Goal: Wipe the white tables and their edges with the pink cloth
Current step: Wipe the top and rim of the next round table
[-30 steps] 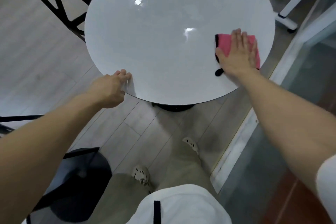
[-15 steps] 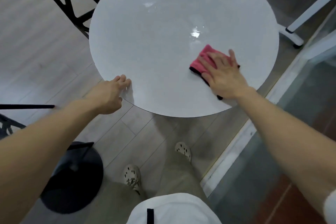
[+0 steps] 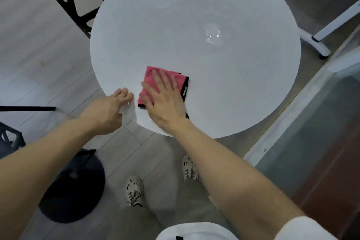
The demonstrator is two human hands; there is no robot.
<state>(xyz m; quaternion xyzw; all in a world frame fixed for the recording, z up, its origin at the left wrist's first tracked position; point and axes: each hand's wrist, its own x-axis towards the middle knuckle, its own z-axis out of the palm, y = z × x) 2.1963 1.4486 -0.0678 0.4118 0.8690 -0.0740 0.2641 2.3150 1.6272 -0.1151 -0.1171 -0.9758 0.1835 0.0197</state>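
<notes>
A round white table (image 3: pixel 194 25) fills the upper middle of the head view. On its near left part lies a folded pink cloth (image 3: pixel 149 76) with black trim. My right hand (image 3: pixel 164 97) lies flat on the cloth with straight fingers and presses it to the tabletop, covering most of it. My left hand (image 3: pixel 109 112) is just left of the cloth at the table's near left edge, its fingertips resting on the rim.
A black open-frame chair (image 3: pixel 72 0) stands at the table's far left. A black round stool base (image 3: pixel 72 191) sits on the floor at lower left. White wheeled furniture legs (image 3: pixel 319 35) are at right, beside a glass partition (image 3: pixel 311 122). My feet stand below the table's near edge.
My right hand has slid the pink cloth from the table's right side leftward across the near part, ending next to my left hand. The left hand stays on the rim.
</notes>
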